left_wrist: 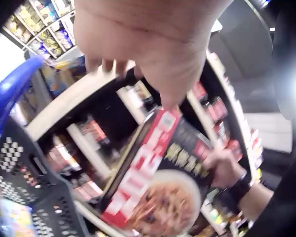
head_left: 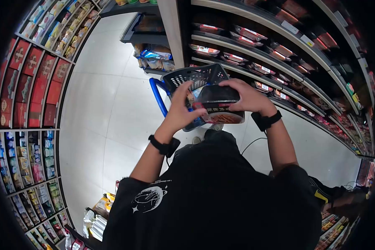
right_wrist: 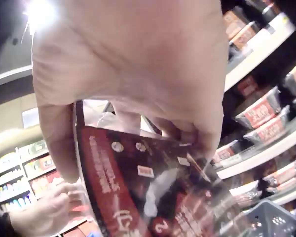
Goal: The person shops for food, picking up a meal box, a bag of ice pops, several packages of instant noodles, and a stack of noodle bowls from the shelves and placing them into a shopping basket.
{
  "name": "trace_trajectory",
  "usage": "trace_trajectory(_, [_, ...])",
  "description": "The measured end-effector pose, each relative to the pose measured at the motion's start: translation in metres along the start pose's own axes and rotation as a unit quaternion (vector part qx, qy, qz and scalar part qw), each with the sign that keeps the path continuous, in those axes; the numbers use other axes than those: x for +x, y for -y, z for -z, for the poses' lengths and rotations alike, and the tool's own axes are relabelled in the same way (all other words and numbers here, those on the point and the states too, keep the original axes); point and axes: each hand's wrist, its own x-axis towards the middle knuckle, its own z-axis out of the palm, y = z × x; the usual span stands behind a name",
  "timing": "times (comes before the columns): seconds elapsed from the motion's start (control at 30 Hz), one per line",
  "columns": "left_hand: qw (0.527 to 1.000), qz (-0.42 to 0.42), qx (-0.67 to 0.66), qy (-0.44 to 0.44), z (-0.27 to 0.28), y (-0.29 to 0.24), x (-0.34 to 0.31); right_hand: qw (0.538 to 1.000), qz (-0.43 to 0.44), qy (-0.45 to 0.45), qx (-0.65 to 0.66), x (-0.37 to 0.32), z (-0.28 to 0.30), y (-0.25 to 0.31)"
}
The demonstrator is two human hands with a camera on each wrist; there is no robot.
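My right hand (head_left: pixel 252 99) grips a black-and-red food box (head_left: pixel 223 118), its thumb and fingers spread over opposite edges. A bowl of food is printed on the box's front, plain to see in the left wrist view (left_wrist: pixel 160 197). My left hand (head_left: pixel 177 111) is at the other side of the box, its thumb tip right at the edge and its fingers apart from it. Just beyond the box stands a dark grey perforated shopping basket (head_left: pixel 219 73) with a blue handle (head_left: pixel 157 96). Packaged goods (head_left: pixel 191 96) inside the basket are partly hidden by my hands.
Shelves with packaged food (head_left: pixel 254 66) rise close on the right and ahead. Across the pale tiled floor (head_left: pixel 100 96), more shelves (head_left: pixel 29 87) hold red boxes and bags. A low rack (head_left: pixel 148 31) stands behind the basket. Another person's arm (head_left: pixel 341 204) shows at lower right.
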Motion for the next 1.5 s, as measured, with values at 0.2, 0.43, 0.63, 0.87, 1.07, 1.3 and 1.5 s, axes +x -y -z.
trace_trajectory(0.2, [0.934, 0.155, -0.211, 0.241, 0.014, -0.011, -0.019, 0.989, 0.027, 0.111, 0.095, 0.012, -0.025, 0.034])
trace_trajectory(0.43, [0.841, 0.259, -0.475, -0.01, 0.021, 0.026, -0.066, 0.953, -0.05, -0.161, 0.253, -0.017, -0.062, -0.01])
trace_trajectory(0.63, [0.756, 0.254, -0.603, -0.033, 0.021, 0.035, -0.075, 0.905, -0.118, 0.017, 0.41, -0.048, -0.1, 0.007])
trace_trajectory(0.87, [0.768, 0.278, -0.575, -0.055, 0.016, 0.026, -0.077, 0.861, -0.088, -0.002, 0.501, -0.04, -0.123, 0.004])
trace_trajectory(1.07, [0.792, 0.284, -0.541, -0.008, 0.015, 0.03, -0.072, 0.835, -0.132, -0.023, 0.533, -0.041, -0.111, 0.007])
trace_trajectory(1.3, [0.826, 0.289, -0.476, 0.083, 0.024, 0.029, -0.062, 0.792, -0.116, -0.039, 0.598, -0.045, -0.106, -0.001])
trace_trajectory(1.5, [0.881, 0.181, 0.351, -0.26, 0.028, 0.084, -0.047, 0.742, -0.108, -0.097, 0.654, -0.05, -0.085, -0.016])
